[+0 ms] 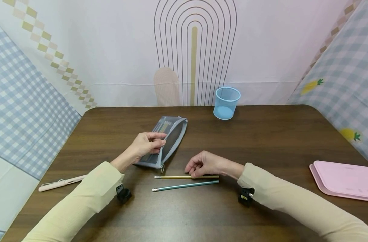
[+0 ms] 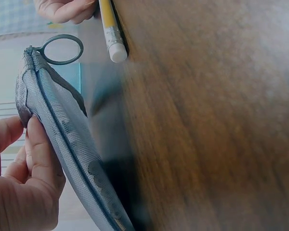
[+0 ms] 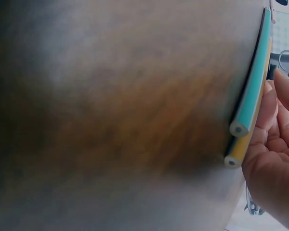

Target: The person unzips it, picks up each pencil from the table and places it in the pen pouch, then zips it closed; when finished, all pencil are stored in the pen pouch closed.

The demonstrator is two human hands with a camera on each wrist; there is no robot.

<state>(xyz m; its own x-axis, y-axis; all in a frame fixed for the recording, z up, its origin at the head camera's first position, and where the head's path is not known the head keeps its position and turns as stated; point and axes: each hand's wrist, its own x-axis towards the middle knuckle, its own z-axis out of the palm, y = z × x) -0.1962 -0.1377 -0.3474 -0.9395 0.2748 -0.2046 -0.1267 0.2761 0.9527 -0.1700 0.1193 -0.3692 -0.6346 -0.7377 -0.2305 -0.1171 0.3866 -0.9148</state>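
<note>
My left hand [image 1: 147, 144] pinches the edge of a grey mesh pencil case [image 1: 174, 144] between thumb and fingers. The case's zipped mouth gapes toward the right, and a ring pull [image 2: 62, 49] hangs at its near corner. My right hand [image 1: 206, 164] has its fingers curled at a gold pencil [image 1: 171, 177], thumb and fingertips around its middle. A teal pencil [image 1: 185, 186] lies just nearer to me, roughly parallel. Both pencils have white erasers pointing left; in the right wrist view their unsharpened ends show.
A blue mesh cup [image 1: 227, 103] stands at the back of the brown table [image 1: 262, 141]. On the left lies a white pen [image 1: 61, 183], partly covered by my sleeve. A pink flat case [image 1: 344, 179] is at the right edge. Patterned cloths hang behind and at the sides.
</note>
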